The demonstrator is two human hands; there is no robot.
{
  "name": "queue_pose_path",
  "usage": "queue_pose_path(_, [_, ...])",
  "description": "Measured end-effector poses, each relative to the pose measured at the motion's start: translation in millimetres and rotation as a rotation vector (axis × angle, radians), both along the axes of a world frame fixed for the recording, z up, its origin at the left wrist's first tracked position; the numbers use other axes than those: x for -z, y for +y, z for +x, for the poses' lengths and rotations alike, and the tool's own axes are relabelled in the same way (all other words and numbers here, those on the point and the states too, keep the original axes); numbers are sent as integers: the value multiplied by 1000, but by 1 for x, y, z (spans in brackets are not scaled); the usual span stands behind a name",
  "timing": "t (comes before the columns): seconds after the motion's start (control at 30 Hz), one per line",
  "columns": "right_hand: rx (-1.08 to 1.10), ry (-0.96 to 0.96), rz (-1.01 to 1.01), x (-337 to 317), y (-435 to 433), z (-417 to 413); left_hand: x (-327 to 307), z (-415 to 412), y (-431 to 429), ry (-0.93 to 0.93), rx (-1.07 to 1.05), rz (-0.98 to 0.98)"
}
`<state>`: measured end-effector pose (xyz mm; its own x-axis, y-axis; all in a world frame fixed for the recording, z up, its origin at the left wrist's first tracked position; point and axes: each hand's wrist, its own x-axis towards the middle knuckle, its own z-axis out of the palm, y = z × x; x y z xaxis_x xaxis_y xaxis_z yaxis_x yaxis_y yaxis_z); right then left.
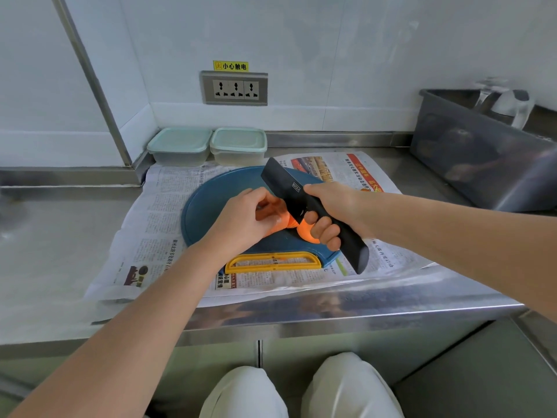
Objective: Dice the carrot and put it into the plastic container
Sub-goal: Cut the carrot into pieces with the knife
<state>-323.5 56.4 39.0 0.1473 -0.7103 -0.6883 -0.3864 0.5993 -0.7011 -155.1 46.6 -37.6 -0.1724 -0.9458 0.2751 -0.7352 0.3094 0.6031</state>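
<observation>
Two lidded containers (pixel 180 145) stood against the wall (pixel 331 55) behind the board (pixel 205 206), closing off the back left. A grey bin (pixel 470 158) blocked the right rear. Bare counter (pixel 60 236) lay open to the left, and the newspaper (pixel 370 173) between board and bin lay free

The left hand (pixel 241 220) holds the carrot (pixel 291 223) down on the blue board (pixel 205 206). The right hand (pixel 331 212) grips a black knife (pixel 286 188) just beside the left hand. Two tubs (pixel 238 144) (lids on) sit past both hands.

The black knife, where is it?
Head view: the black knife is gripped in the right hand, over the orange carrot on the round blue cutting board.
</observation>
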Motion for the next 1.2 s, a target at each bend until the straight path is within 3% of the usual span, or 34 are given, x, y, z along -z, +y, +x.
queue_pose_path(0.4, [26,-7,40,18,-10,11,0,0,0,100,29,21])
queue_pose_path(0.9, [166,64,-72,44,-2,31,1,7,-7,117,23,46])
queue_pose_path(1.2, [104,82,-26,50,-4,33,2,8,-8,129,17,52])
